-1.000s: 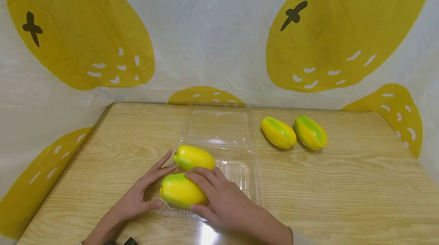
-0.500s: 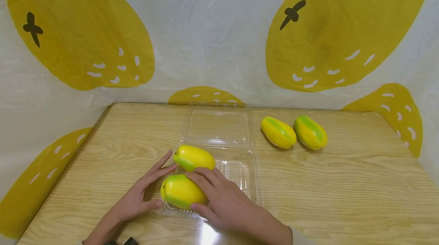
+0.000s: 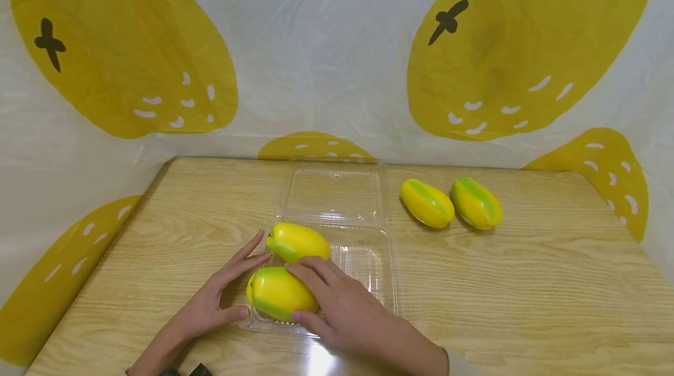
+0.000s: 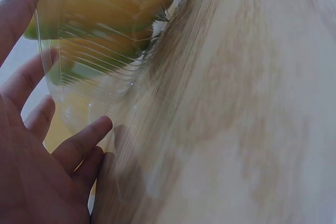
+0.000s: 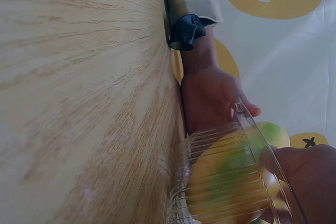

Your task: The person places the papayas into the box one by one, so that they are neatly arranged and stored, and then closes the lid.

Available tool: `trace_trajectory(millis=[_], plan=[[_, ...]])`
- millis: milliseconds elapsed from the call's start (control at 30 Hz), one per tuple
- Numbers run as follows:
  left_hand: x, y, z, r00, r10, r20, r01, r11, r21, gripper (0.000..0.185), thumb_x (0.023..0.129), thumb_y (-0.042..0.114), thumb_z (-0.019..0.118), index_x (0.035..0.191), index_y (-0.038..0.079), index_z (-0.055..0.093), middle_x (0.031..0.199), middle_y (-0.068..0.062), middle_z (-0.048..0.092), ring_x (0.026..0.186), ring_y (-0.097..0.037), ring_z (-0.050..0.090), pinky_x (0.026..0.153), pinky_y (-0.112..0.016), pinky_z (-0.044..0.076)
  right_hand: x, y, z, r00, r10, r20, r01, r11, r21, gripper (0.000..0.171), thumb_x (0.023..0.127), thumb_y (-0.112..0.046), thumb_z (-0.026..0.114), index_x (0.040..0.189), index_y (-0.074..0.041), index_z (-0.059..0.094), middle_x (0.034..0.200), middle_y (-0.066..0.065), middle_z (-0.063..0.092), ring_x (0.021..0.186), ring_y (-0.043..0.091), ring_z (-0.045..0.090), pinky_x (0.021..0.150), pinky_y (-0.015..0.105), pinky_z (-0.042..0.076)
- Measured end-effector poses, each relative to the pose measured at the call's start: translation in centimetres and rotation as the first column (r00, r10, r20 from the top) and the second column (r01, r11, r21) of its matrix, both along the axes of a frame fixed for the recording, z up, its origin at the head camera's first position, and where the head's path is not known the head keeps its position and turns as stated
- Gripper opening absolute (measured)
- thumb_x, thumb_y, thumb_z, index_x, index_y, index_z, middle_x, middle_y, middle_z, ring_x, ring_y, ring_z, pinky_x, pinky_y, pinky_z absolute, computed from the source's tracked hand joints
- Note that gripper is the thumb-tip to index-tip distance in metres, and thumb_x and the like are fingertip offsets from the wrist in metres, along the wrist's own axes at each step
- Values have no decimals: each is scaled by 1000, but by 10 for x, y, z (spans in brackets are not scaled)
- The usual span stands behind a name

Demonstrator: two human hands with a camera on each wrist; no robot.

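In the head view, my right hand (image 3: 347, 309) grips the right end of a glossy yellow-green papaya (image 3: 279, 294), thumb on its near side and fingers over the top. That papaya lies at the front of a clear plastic clamshell container (image 3: 391, 273). A second papaya (image 3: 305, 240) lies behind it in the same base, stem end to the left. My left hand (image 3: 213, 297) rests with spread fingers around the container's left rim. Through the ribbed wall (image 4: 97, 59), the left wrist view shows both fruits. In the right wrist view, the thumb presses against the front papaya (image 5: 226, 177).
The container's lid (image 3: 332, 192) lies folded back toward the rear edge of the wooden table (image 3: 500, 288). Two more papayas, one left (image 3: 427, 203) and one right (image 3: 477, 203), sit side by side at the back right. A fruit-print curtain (image 3: 321, 60) hangs behind.
The front papaya has turned slightly under my right hand, so its stem end and green stripe face differently. The left hand and the other papayas have stayed put.
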State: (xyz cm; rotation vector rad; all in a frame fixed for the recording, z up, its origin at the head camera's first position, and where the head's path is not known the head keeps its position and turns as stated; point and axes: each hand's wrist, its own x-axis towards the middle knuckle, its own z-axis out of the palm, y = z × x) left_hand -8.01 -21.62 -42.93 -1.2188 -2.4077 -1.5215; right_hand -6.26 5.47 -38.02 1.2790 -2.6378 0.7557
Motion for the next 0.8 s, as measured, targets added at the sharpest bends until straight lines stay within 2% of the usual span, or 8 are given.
trace_trajectory(millis=[33,300,333,400,500,567,633,800], plan=[[0,0,0,1000,3,1,-3,1000,-5,68,82,38,61,132,-2,38,145,-23,10,131,-39,10,101,-45,14,0,0,0,1000,-2,0,2,1000,3,56,90,-45,43,138,-21,26,130,-5,32,103,6,42,81,27,44],[3,5,12,1000,-6,-3,6,1000,15,67,82,37,61,131,-3,38,144,-25,11,130,-40,11,103,-31,13,2,1,1,1000,-11,10,11,1000,7,55,91,-45,42,138,-22,26,131,-4,31,96,5,45,76,25,45],[3,5,12,1000,-8,-4,8,1000,19,67,82,37,61,131,-3,38,144,-25,11,130,-41,11,103,-26,12,2,1,2,1000,-11,7,11,1000,9,56,91,-45,42,138,-22,26,131,-4,31,96,5,45,77,25,45],[3,4,10,1000,-3,2,3,1000,12,68,82,37,61,132,-3,38,144,-24,11,131,-40,11,103,-37,13,2,1,2,1000,-18,12,18,1000,15,56,90,-46,42,139,-22,25,131,-5,31,96,5,44,78,24,45],[2,2,5,1000,-2,1,2,1000,7,68,82,36,61,132,-3,37,144,-24,11,131,-39,11,103,-37,13,2,2,3,1000,-23,17,23,1000,20,57,90,-46,41,139,-22,25,131,-4,30,95,5,44,78,25,45],[1,1,1,1000,-6,-2,6,1000,8,68,82,36,62,132,-3,37,144,-24,10,131,-39,10,104,-34,13,2,2,4,999,-27,30,27,999,23,56,90,-46,41,139,-23,25,131,-4,30,93,5,44,77,24,45],[0,0,-1,1000,-10,-14,10,1000,10,68,82,37,61,132,-4,37,144,-25,10,131,-40,11,103,-23,10,3,2,5,999,-26,39,25,999,23,56,91,-46,41,139,-23,25,131,-3,30,91,5,45,76,25,45],[-1,-1,-3,999,-7,-36,6,1000,-1,71,82,42,59,131,-4,38,144,-25,11,131,-40,11,102,-21,11,5,5,10,998,-23,57,22,1000,11,56,91,-46,41,139,-23,24,132,-3,29,91,5,46,77,24,45]])
